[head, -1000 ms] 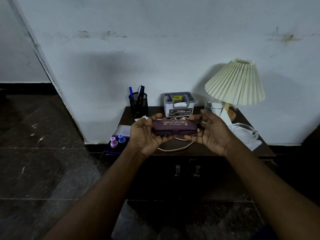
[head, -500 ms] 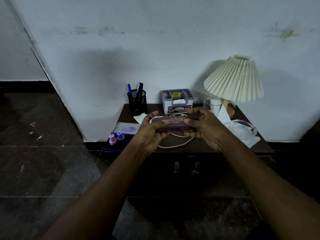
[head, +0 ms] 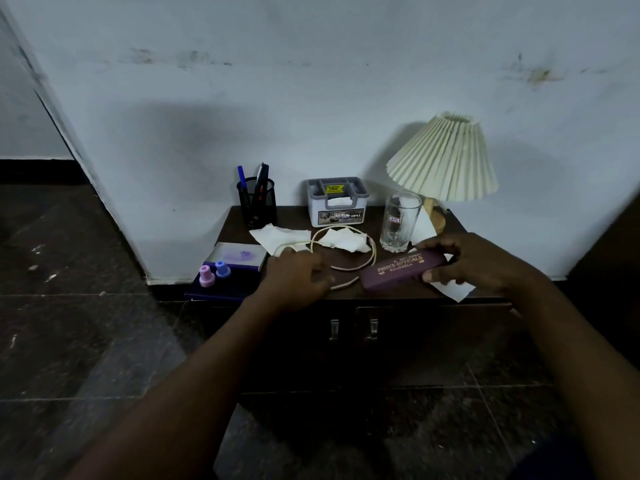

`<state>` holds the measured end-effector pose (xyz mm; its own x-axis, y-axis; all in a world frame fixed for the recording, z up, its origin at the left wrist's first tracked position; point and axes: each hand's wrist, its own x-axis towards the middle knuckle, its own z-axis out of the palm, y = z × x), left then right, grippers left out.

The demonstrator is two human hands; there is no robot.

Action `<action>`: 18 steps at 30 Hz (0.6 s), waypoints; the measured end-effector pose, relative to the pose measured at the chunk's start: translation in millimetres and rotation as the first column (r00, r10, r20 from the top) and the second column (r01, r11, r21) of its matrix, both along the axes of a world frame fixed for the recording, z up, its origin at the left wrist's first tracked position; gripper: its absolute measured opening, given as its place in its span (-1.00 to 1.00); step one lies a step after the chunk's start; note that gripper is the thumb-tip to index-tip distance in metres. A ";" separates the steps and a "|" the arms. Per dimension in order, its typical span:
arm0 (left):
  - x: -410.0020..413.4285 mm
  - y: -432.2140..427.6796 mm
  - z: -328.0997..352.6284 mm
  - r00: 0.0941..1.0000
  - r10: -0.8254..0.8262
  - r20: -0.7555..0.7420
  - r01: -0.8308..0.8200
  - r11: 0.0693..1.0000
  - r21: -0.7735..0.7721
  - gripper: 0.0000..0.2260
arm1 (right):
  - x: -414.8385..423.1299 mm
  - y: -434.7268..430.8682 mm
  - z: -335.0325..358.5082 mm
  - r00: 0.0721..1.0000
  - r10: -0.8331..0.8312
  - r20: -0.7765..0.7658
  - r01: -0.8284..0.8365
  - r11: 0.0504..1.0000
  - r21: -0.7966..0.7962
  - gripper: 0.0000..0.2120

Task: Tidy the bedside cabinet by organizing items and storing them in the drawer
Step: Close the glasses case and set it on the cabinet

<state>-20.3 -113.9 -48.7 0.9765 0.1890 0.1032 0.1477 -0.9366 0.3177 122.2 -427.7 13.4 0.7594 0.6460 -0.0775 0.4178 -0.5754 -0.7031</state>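
Head view: the purple spectacle case (head: 401, 271) lies tilted low over the front right of the cabinet (head: 298, 220) top, its right end gripped by the right hand (head: 460, 268), thumb beneath. The left hand (head: 294, 278), fingers curled, sits over the looped cream cable (head: 372, 252); whether it holds the cable I cannot tell. Behind stand a glass (head: 400, 221), crumpled tissues (head: 280, 237) and a pleated lamp (head: 445, 157).

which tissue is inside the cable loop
The crumpled tissue in front of the grey organiser box: the cream cable curls round it. The flatter tissue by the pen holder and the paper under the glasses case lie outside the loop.
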 end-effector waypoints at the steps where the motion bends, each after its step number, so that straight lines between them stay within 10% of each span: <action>1: 2.9 -2.4 -4.1 0.998 -0.030 -0.053 0.033 0.998 0.061 -0.67 | 1.3 -2.8 -3.7 1.000 0.017 0.010 -0.017 1.000 -0.025 -0.44; 18: 12.4 7.0 -1.1 0.997 -0.008 0.078 -0.007 0.981 0.193 -0.81 | -19.5 85.5 -42.1 0.948 0.161 0.273 -0.079 0.955 -0.286 -0.40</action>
